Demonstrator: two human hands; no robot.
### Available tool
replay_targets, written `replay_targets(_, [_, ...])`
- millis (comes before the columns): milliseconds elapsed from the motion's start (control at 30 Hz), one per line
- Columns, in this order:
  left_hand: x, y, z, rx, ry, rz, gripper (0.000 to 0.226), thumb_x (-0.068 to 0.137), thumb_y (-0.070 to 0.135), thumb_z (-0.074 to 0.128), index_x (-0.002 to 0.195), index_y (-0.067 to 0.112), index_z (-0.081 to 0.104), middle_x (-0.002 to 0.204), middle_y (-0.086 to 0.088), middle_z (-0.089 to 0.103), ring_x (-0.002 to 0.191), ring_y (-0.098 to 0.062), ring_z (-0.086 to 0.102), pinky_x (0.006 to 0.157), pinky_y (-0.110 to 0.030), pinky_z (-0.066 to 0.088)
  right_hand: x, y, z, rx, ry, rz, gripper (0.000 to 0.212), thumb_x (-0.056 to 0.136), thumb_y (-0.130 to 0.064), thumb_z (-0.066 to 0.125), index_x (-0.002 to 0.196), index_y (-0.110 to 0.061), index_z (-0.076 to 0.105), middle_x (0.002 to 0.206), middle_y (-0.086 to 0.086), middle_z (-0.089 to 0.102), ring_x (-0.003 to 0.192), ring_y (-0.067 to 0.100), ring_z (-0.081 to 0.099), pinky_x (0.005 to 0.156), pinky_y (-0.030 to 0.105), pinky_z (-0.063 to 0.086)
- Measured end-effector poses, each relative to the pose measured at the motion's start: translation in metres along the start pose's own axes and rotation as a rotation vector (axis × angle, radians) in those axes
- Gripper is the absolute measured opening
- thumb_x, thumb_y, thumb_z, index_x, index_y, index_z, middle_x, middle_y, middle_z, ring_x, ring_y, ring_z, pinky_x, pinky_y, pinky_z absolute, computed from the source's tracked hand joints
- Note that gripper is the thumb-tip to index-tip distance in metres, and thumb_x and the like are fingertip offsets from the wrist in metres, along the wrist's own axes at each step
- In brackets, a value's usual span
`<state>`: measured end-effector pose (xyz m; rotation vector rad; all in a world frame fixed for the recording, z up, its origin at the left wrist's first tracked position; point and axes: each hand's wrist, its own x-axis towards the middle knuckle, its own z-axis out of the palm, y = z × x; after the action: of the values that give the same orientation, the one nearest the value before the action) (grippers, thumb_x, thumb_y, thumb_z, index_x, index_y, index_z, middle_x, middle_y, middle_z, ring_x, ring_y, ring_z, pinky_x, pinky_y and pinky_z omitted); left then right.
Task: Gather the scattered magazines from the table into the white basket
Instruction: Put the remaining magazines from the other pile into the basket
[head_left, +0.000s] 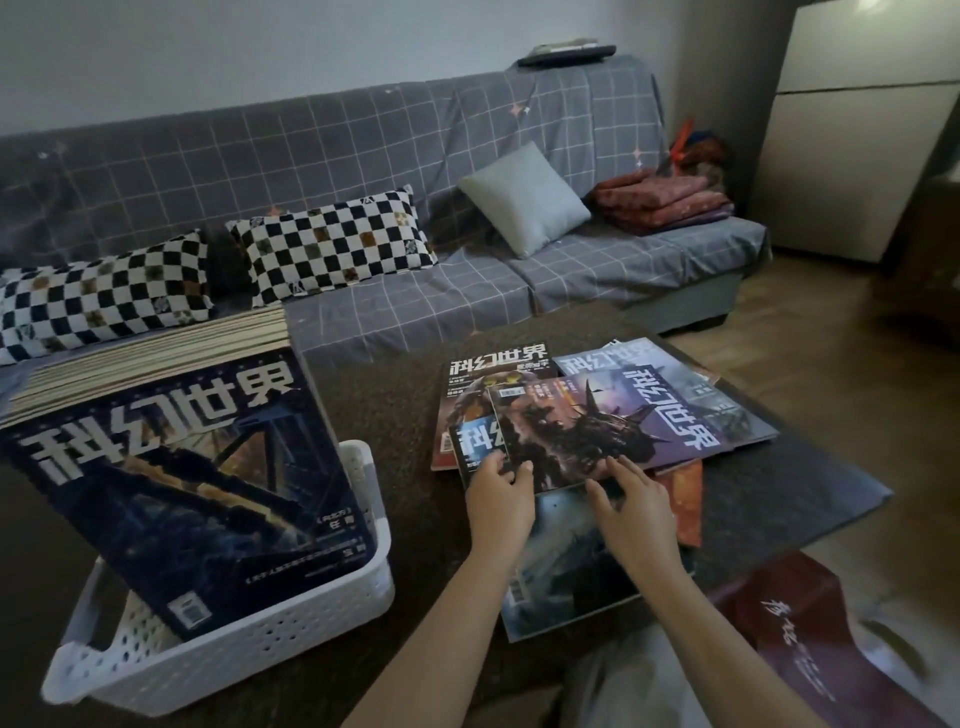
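Magazines (587, 415) lie fanned and overlapping on the dark counter (810, 483), to the right of the white basket (249, 639), which already holds a thick stack with a dark-blue cover (197, 483) on top, tilted over the rim. Both hands are at the near edge of the purple-covered top issue (597, 431): the left hand (498, 499) curls its fingers onto that edge and the small blue cover beside it, and the right hand (636, 512) rests spread fingers at the same edge, whether gripping or only pressing I cannot tell. To do this step well, it seems best to square the loose issues into one pile first, sliding them together against the counter, then lift with a hand under each side so the glossy covers do not slip apart; the full basket suggests laying them flat on the tilted stack with care. One more issue (561, 577) lies under the forearms, and a reddish one (685, 504) pokes out to the right. Beyond the counter stands a grey checked sofa (415, 156) with two chequered cushions (332, 239), a pale cushion (524, 197) and folded red bedding (665, 200); wooden floor (810, 312) lies to the right.
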<state>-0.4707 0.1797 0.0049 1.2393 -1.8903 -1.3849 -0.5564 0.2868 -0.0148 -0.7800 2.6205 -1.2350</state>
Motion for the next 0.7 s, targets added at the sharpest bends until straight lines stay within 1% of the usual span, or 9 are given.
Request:
replay_targets(67, [0.01,0.003,0.004,-0.015,0.046,-0.049,0.046,0.093,0.026,0.06,0.135,0.012,0.048,0.132,-0.003,0.057,0.115,-0.016,0.057,0.091,-0.025,0.042,0.003,0.003,0.001,0.003,0.001,0.006,0.045,0.091,-0.029,0.057,0.131,-0.009,0.053,0.145,0.005,0.043,0.132,0.027,0.036,0.106,0.031,0.028])
replay_targets(200, [0.022,0.009,0.013,-0.058,0.021,-0.101,0.038,0.087,0.028,0.067,0.122,0.014,0.06,0.115,-0.004,0.067,0.1,-0.016,0.063,0.093,-0.035,0.05,0.002,0.006,0.001,0.103,0.068,0.01,0.041,0.09,-0.027,0.06,0.127,-0.01,0.056,0.138,0.003,0.05,0.125,0.019,0.044,0.1,0.024,0.032])
replay_targets(300, [0.018,0.007,0.016,-0.146,0.019,-0.079,0.036,0.082,0.022,0.074,0.116,0.017,0.061,0.094,0.004,0.068,0.086,-0.01,0.064,0.084,-0.028,0.049,-0.002,0.006,-0.003,0.32,0.212,0.152,0.036,0.085,-0.032,0.066,0.114,-0.013,0.056,0.112,0.005,0.062,0.093,0.011,0.058,0.081,0.024,0.046])
replay_targets(333, [0.015,0.005,0.015,-0.162,0.007,-0.076,0.028,0.081,0.021,0.075,0.107,0.018,0.064,0.09,0.005,0.068,0.085,-0.011,0.065,0.082,-0.028,0.051,-0.002,0.005,-0.005,0.423,0.239,0.237,0.037,0.083,-0.035,0.067,0.11,-0.013,0.052,0.103,0.004,0.065,0.083,0.01,0.062,0.072,0.025,0.05])
replay_targets(400, [0.007,0.0,0.014,-0.203,-0.011,-0.099,0.029,0.079,0.022,0.077,0.102,0.017,0.06,0.09,0.004,0.068,0.083,-0.01,0.066,0.075,-0.026,0.052,-0.002,0.003,-0.008,0.662,0.226,0.388,0.039,0.083,-0.032,0.068,0.108,-0.012,0.046,0.093,0.006,0.067,0.07,0.015,0.069,0.064,0.032,0.056])
replay_targets(467, [-0.005,-0.003,0.012,-0.249,-0.01,-0.136,0.034,0.077,0.023,0.079,0.098,0.021,0.052,0.092,0.003,0.065,0.083,-0.01,0.065,0.07,-0.024,0.052,-0.004,-0.002,-0.008,0.874,0.144,0.482,0.033,0.086,-0.024,0.066,0.109,-0.006,0.05,0.097,0.012,0.068,0.076,0.021,0.071,0.066,0.035,0.059])
replay_targets(567, [-0.026,-0.008,0.008,-0.263,-0.029,-0.151,0.037,0.076,0.023,0.08,0.098,0.02,0.051,0.096,-0.002,0.066,0.086,-0.015,0.067,0.073,-0.028,0.056,-0.011,-0.011,-0.006,1.043,0.085,0.548,0.017,0.088,-0.013,0.062,0.102,-0.009,0.053,0.106,0.011,0.063,0.087,0.023,0.068,0.055,0.026,0.058])
replay_targets(667, [-0.042,-0.01,-0.004,-0.168,-0.015,-0.127,0.041,0.076,0.029,0.079,0.099,0.021,0.046,0.092,0.001,0.06,0.081,-0.008,0.062,0.062,-0.019,0.046,-0.021,-0.017,-0.007,1.098,0.111,0.572,0.035,0.089,-0.006,0.059,0.118,-0.02,0.045,0.113,0.005,0.053,0.094,0.026,0.065,0.052,0.029,0.058])
replay_targets(700, [-0.045,-0.01,-0.009,-0.145,-0.001,-0.122,0.044,0.076,0.03,0.079,0.102,0.021,0.044,0.094,0.002,0.058,0.081,-0.007,0.059,0.062,-0.019,0.044,-0.024,-0.018,-0.007,1.087,0.109,0.56,0.037,0.09,-0.005,0.057,0.118,-0.025,0.044,0.113,0.004,0.051,0.095,0.026,0.064,0.052,0.03,0.058])
